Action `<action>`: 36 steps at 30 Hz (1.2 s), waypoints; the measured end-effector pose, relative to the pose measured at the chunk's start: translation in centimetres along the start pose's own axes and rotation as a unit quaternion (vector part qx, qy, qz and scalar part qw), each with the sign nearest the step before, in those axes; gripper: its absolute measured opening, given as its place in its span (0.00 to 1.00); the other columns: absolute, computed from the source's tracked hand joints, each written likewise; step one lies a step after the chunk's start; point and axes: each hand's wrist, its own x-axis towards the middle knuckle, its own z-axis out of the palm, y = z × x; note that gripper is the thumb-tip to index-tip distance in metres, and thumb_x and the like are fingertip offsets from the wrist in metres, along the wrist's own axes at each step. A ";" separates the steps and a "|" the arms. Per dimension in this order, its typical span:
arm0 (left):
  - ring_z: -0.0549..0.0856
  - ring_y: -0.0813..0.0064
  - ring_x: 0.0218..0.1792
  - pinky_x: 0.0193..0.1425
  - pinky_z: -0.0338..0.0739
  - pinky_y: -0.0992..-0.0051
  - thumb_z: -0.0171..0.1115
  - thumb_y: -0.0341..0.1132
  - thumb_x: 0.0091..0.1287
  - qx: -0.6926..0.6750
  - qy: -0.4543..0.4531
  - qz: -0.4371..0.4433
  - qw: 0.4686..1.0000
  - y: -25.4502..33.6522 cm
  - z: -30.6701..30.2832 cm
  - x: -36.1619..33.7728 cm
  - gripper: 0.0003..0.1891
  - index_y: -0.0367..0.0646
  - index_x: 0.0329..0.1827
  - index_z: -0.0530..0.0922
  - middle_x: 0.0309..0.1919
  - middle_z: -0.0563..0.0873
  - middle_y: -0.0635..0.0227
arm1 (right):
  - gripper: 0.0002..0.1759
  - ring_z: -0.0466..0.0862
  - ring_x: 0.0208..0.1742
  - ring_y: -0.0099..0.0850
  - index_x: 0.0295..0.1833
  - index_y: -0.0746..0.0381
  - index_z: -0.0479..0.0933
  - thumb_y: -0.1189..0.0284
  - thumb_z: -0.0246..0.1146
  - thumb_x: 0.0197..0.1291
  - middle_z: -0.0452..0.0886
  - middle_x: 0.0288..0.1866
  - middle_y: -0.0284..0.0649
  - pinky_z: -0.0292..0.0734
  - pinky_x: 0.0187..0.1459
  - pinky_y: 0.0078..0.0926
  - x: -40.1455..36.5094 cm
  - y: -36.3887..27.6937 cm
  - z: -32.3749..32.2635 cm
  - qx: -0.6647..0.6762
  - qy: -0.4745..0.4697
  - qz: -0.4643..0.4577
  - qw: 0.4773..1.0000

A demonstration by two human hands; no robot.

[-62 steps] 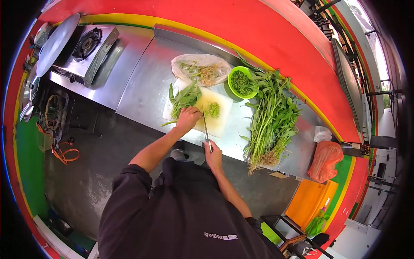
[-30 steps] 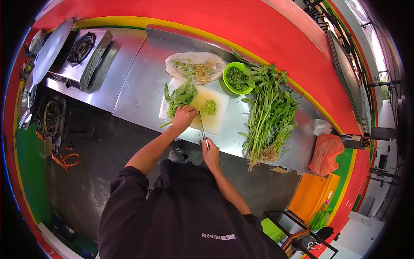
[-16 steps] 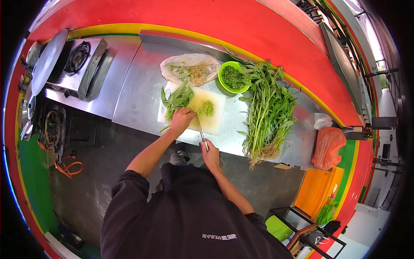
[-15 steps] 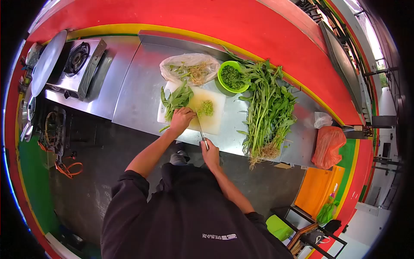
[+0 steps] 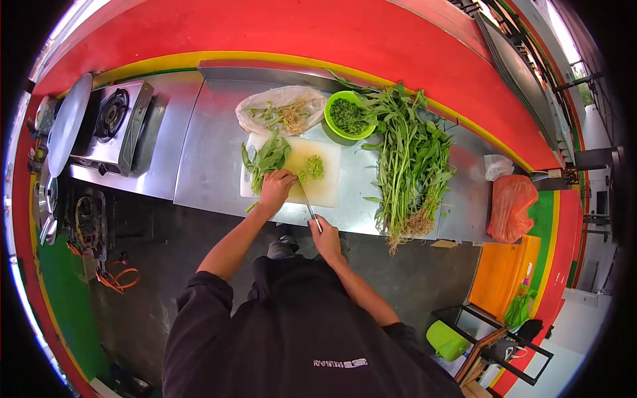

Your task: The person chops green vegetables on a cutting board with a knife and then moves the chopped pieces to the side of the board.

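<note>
My left hand (image 5: 276, 188) is closed around a bunch of leafy greens (image 5: 269, 158) on the white cutting board (image 5: 327, 146). Its fingertips sit right by the blade. In my right hand (image 5: 326, 239) is the handle of a knife (image 5: 309, 207), whose blade points up and slightly left across the board's lower part. A small heap of chopped stems (image 5: 312, 167) lies just beyond the blade. Behind the board stands a bright green bowl (image 5: 329, 123) of finely cut greens, beside a clear plastic bag (image 5: 252, 106) holding rooty trimmings.
A large pile of long-stemmed greens (image 5: 411, 159) with roots lies right of the board. Farther right is an orange plastic bag (image 5: 512, 209). On the left are a gas stove (image 5: 119, 126) and a big round metal lid (image 5: 69, 126). A red wall (image 5: 265, 33) runs behind the steel counter (image 5: 211, 152).
The view has shifted a little, so the counter sits slightly differently in the picture. My hands keep the same hold on the greens and the knife, with the blade still beside my left fingertips.
</note>
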 end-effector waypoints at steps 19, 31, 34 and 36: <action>0.85 0.64 0.45 0.52 0.73 0.61 0.71 0.36 0.65 -0.030 -0.008 -0.012 0.999 0.2 -0.3 0.0 0.05 0.47 0.39 0.85 0.39 0.88 0.70 | 0.19 0.78 0.23 0.29 0.54 0.65 0.85 0.59 0.64 0.74 0.81 0.23 0.46 0.73 0.30 0.35 -0.2 -1.0 -1.6 0.060 0.007 0.030 0.998; 0.84 0.64 0.47 0.52 0.73 0.62 0.69 0.34 0.68 -0.011 0.004 0.022 1.000 0.3 -0.5 -0.5 0.06 0.46 0.44 0.86 0.42 0.87 0.69 | 0.21 0.85 0.26 0.45 0.56 0.64 0.84 0.57 0.65 0.73 0.85 0.29 0.53 0.76 0.32 0.40 -0.7 -0.8 -1.4 0.019 0.000 0.003 1.000; 0.84 0.65 0.47 0.51 0.74 0.63 0.69 0.33 0.67 0.007 0.007 0.047 0.999 0.0 -0.3 -0.7 0.07 0.46 0.46 0.87 0.43 0.87 0.70 | 0.21 0.88 0.29 0.48 0.57 0.64 0.84 0.58 0.65 0.73 0.86 0.31 0.54 0.78 0.34 0.42 -0.9 -0.6 -1.5 0.021 -0.005 0.006 1.000; 0.84 0.65 0.48 0.51 0.74 0.63 0.69 0.33 0.67 0.017 0.001 0.049 0.999 0.0 -0.2 -0.6 0.08 0.47 0.47 0.88 0.43 0.86 0.70 | 0.21 0.89 0.33 0.54 0.58 0.64 0.84 0.58 0.64 0.74 0.86 0.33 0.57 0.79 0.36 0.44 -1.1 -0.3 -1.2 0.012 0.005 -0.006 1.000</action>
